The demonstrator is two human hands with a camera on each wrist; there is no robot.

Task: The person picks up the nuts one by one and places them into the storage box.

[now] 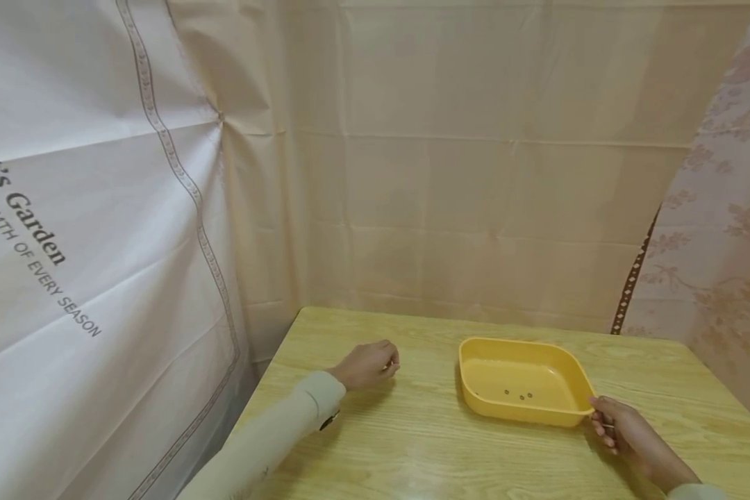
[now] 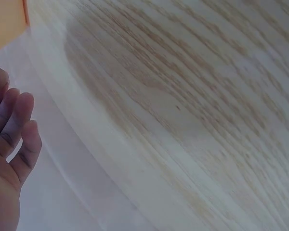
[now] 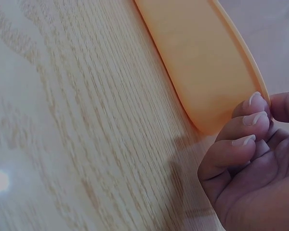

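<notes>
A shallow yellow tray (image 1: 525, 415) with rounded corners stands on the table. Several tiny dark ring-like pieces (image 1: 521, 398) lie on its floor, too small to tell their kind. My right hand (image 1: 625, 434) pinches the tray's near right corner; in the right wrist view its thumb is on one side of the rim and the curled fingers (image 3: 243, 119) on the other. Left of the tray, apart from it, my left hand (image 1: 365, 364) hovers over the table with loosely bent fingers (image 2: 23, 108). I see nothing held in it.
The wood-grain table (image 1: 412, 451) reaches back to a beige cloth (image 1: 475, 173). A white printed cloth (image 1: 100, 243) hangs at the left, and a floral one (image 1: 725, 243) at the right.
</notes>
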